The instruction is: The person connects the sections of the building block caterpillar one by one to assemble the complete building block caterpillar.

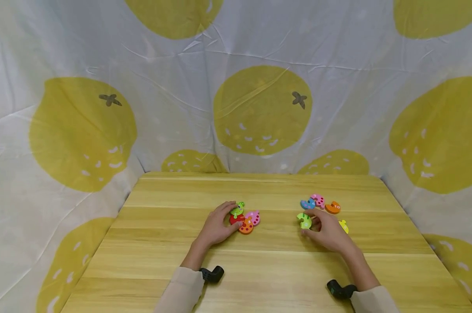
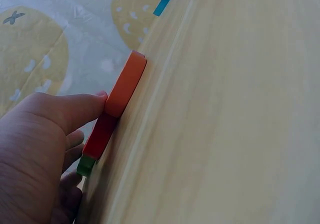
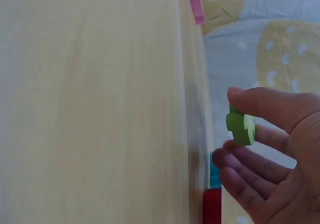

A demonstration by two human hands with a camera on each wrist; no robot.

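Several flat puzzle pieces lie joined beside my left hand (image 1: 216, 225): a green head piece with a face (image 1: 237, 210), a red piece (image 1: 236, 218), an orange piece (image 1: 246, 226) with dots and a pink piece (image 1: 253, 217). My left thumb touches the group near the orange and red pieces, and the fingers reach round the green head. In the left wrist view their edges lie flat on the table. My right hand (image 1: 329, 229) pinches a light green puzzle piece (image 3: 243, 129) between thumb and fingers, lifted off the table in the right wrist view.
Beyond my right hand lie a blue piece (image 1: 307, 203), a pink dotted piece (image 1: 318, 200) and an orange piece (image 1: 333, 207) marked 10. A yellow piece (image 1: 343, 226) sits right of that hand, partly hidden. The wooden table (image 1: 267, 269) ends at a lemon-print cloth (image 1: 259, 56).
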